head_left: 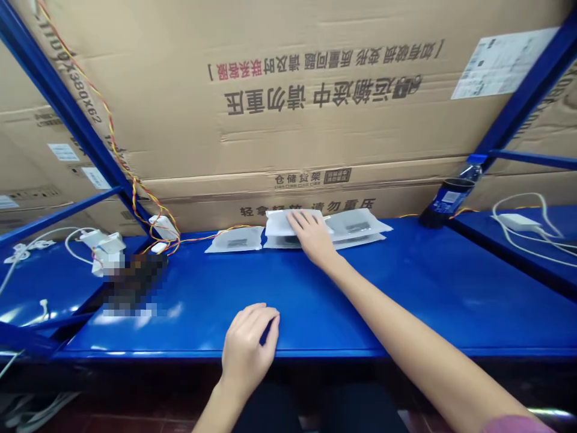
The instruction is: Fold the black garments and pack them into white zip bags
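My right hand [312,236] reaches to the back of the blue shelf, its outstretched fingers lying flat on a white plastic pouch [277,224]. That pouch rests on top of other flat pouches. To its right lies a frosted pouch [358,225] with something dark inside, overlapping another beneath. A similar frosted pouch [237,239] is on the left side of the stack. My left hand [252,337] rests at the shelf's front edge with its fingers curled in and the thumb close to them. Nothing shows in it.
The blue shelf [216,300] backs onto large cardboard boxes [315,138]. A dark cup [444,201] and a blue-capped bottle [474,168] stand at the back right. White adapters [108,246] and twisted wires [135,186] are on the left. Blue posts [67,108] frame the bay.
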`<state>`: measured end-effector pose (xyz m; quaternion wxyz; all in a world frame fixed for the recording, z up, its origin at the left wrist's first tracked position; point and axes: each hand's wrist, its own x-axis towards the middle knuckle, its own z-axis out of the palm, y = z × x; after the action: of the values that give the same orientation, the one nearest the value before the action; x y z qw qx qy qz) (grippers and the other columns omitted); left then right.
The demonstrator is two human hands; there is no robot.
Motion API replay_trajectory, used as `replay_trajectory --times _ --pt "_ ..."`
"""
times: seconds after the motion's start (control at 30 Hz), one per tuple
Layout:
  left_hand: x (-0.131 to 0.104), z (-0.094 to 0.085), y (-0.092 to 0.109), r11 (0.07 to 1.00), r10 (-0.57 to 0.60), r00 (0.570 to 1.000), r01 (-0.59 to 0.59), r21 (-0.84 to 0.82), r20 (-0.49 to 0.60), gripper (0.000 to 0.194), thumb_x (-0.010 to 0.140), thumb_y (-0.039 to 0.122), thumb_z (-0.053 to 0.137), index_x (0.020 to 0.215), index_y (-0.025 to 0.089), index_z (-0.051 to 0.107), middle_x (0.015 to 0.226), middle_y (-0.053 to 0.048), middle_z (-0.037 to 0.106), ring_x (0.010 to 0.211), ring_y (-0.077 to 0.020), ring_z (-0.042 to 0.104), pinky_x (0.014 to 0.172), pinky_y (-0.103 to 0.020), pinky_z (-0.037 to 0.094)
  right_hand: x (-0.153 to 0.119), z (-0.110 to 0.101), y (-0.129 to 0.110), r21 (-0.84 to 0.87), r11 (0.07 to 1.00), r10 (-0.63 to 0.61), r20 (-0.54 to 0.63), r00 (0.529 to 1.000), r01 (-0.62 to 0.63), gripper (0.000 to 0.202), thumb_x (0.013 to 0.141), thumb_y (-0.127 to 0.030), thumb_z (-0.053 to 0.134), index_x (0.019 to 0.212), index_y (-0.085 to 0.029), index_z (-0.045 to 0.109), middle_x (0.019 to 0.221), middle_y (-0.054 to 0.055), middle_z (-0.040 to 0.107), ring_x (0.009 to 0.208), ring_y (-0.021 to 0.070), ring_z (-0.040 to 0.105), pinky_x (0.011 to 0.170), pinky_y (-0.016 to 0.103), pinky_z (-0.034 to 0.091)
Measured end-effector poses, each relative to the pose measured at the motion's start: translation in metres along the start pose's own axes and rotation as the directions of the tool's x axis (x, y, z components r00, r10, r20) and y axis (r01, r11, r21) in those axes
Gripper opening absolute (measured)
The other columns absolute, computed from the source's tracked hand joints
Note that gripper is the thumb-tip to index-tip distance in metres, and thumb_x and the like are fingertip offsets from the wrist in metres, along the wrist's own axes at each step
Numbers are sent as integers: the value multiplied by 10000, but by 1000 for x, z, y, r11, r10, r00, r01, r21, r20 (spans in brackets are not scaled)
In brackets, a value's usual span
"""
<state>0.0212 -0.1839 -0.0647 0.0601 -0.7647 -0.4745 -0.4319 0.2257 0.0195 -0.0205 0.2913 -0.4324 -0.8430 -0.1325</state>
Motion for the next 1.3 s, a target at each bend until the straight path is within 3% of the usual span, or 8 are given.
replay_trajectory --times 0.13,0.27,0.4,0.53,0.63,0.77,0.97,1.3 --pt "1 -3 -4 999 -28 996 30 -23 79 149 1031 242 600 1023 239 748 970 -39 823 968 -243 780 880 -374 631 -8 26 -2 99 994 31 77 997 -39 475 1071 -342 457 1480 -143 591 1524 211 595 1475 391 470 1223 651 298" --pt "38 -17 -43 993 24 950 -60 106 312 196 1058 284 556 1085 239 744 1036 -38 821 940 -192 774 887 -296 616 -14 16 -2 244 965 81 85 993 -99 474 1090 -394 393 1436 -162 619 1532 165 593 1500 337 430 1263 558 269" --pt "104 -20 -107 917 -18 920 -140 373 391 223 971 220 602 1156 174 717 1181 -153 774 1121 -328 712 960 -440 573 -13 -2 -3 391 885 195 180 964 -252 536 1113 -440 280 1092 -176 746 1087 154 772 1097 314 684 1012 468 509" --pt "149 -14 -140 872 -72 886 -167 461 457 193 900 116 539 968 153 715 1008 -196 763 1082 -380 695 937 -491 546 -15 -6 -13 537 747 178 407 896 -392 513 1069 -510 449 741 -199 692 675 57 721 603 204 664 660 340 543" --pt "150 -7 -127 866 -87 843 -199 459 530 245 866 68 492 901 142 723 905 -205 751 984 -379 715 901 -493 539 -17 -3 -23 610 614 125 552 824 -501 471 1043 -518 529 738 -187 668 665 37 725 476 135 616 521 264 504" --pt "124 6 -73 902 -76 785 -209 378 615 219 848 126 547 934 159 745 856 -160 757 805 -323 721 758 -407 530 -16 -2 -29 647 447 47 673 738 -618 376 1035 -480 565 834 -177 660 820 61 781 536 124 683 431 205 480" --pt "129 23 -14 984 6 709 -129 121 706 123 787 209 668 667 213 690 621 -26 678 593 -197 631 604 -286 425 -13 -6 -23 633 347 6 737 676 -692 288 975 -280 603 705 -180 611 664 16 732 525 108 674 395 158 430" --pt "160 41 -82 979 -131 835 193 -62 534 409 930 506 591 697 190 707 596 -25 641 568 -178 540 560 -285 351 -14 -2 -20 615 308 54 751 658 -726 190 847 -215 699 672 -185 630 597 -9 710 480 104 650 370 153 364"
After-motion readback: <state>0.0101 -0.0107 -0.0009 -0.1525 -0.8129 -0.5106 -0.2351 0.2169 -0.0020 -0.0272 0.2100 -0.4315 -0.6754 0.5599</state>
